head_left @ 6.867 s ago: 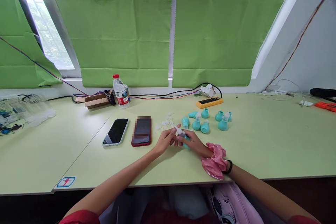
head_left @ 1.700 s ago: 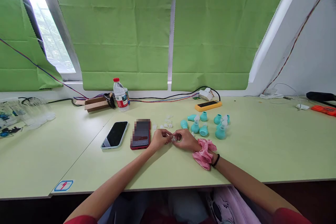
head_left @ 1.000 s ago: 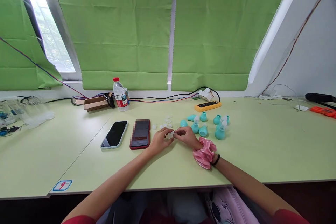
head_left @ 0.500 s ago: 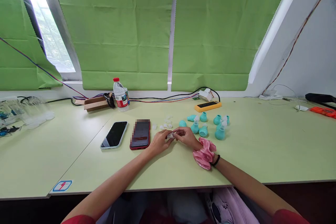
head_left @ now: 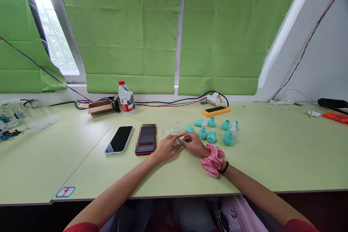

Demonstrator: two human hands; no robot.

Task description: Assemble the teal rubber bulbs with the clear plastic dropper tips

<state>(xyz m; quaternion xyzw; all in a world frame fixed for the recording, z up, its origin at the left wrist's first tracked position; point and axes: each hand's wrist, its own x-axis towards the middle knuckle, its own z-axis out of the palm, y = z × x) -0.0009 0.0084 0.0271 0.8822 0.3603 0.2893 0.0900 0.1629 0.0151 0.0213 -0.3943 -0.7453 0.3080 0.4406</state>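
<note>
My left hand (head_left: 167, 147) and my right hand (head_left: 193, 143) meet over the table, fingers closed around a small clear plastic piece (head_left: 176, 143) that the fingertips largely cover. Just beyond them lie several small translucent white pieces (head_left: 174, 130). To the right of my right hand are several turquoise rubber bulbs (head_left: 211, 137), some upright and some on their sides. Translucent tips stick out of a few, such as the bulb (head_left: 228, 139) at the right. A rounded turquoise bulb (head_left: 189, 128) sits right behind my right fingers.
Left of my hands lie a red-cased phone (head_left: 146, 139) and a light-cased phone (head_left: 119, 140). Toward the window stand a water bottle (head_left: 125, 99), a cardboard tray (head_left: 100, 108) and a yellow power strip (head_left: 216, 111), with cables along the wall. Clear plastic containers (head_left: 40, 116) are at far left.
The fingers of both hands have shifted slightly around the clear plastic piece, covering more of it. The bulbs and white pieces lie as before; the view has moved a little.
</note>
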